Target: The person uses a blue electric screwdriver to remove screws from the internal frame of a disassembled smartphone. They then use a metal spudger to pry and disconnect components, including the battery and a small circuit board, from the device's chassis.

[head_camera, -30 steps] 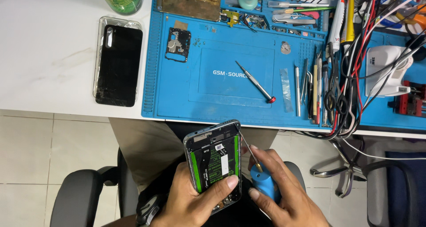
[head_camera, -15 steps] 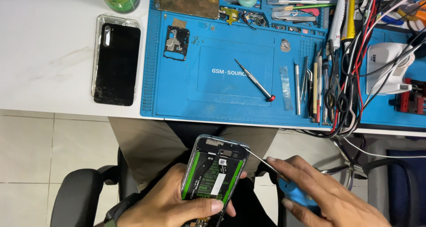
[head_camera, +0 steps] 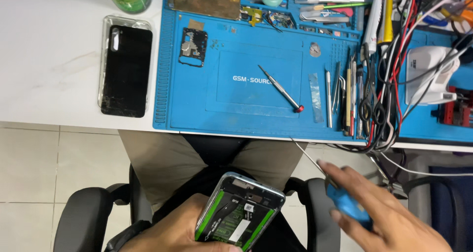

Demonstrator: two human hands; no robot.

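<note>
My left hand [head_camera: 172, 232] grips the opened phone [head_camera: 240, 207] low over my lap, its long axis tilted up to the right. My right hand [head_camera: 382, 212] is closed round a blue-handled screwdriver [head_camera: 345, 200] just right of it, its shaft aimed far-left at the blue mat's [head_camera: 197, 109] near edge

Left hand [head_camera: 172, 230] holds the opened phone [head_camera: 240, 207] over the lap, right hand [head_camera: 379, 215] grips a blue-handled screwdriver [head_camera: 340, 195] beside it.
</note>
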